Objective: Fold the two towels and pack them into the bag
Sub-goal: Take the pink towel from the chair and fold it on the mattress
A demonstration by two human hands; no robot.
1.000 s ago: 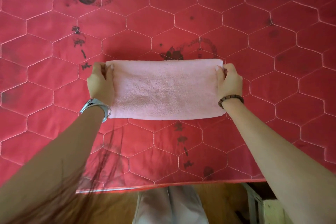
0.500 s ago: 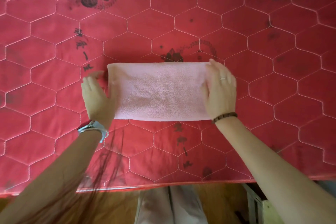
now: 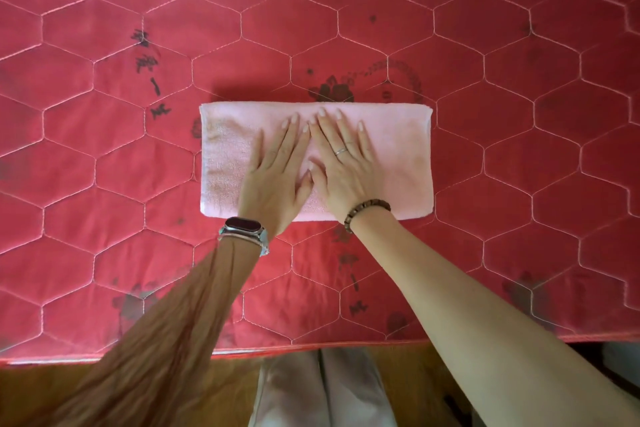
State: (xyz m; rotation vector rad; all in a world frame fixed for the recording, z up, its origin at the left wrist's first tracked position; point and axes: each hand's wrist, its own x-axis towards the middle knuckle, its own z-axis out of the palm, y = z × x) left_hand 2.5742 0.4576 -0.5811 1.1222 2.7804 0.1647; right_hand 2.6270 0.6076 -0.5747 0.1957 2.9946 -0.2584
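I have the pink towel [image 3: 398, 163] lying as a folded oblong on the red quilted mattress [image 3: 104, 184], its long sides running across my view. My left hand [image 3: 277, 180] and right hand [image 3: 346, 173] lie flat on the middle of the towel, side by side and nearly touching, fingers straight, gripping nothing. A watch [image 3: 242, 227] sits on my left wrist just below the towel's near edge, and a bead bracelet [image 3: 367, 210] on my right wrist overlaps that edge. I see neither the second towel nor the bag anywhere around the towel.

I judge this as pressing the fold flat ahead of another fold. The risk is in the palms. If I sweep them outward with weight, the top layer may drag over the one beneath, so the edges stop matching and the next fold comes out skewed. The mattress looks soft, so hard pressing could dent it and crease the towel. Lifting off quickly may let the layers spring up at the towel's left end, where the pile looks ruffled.
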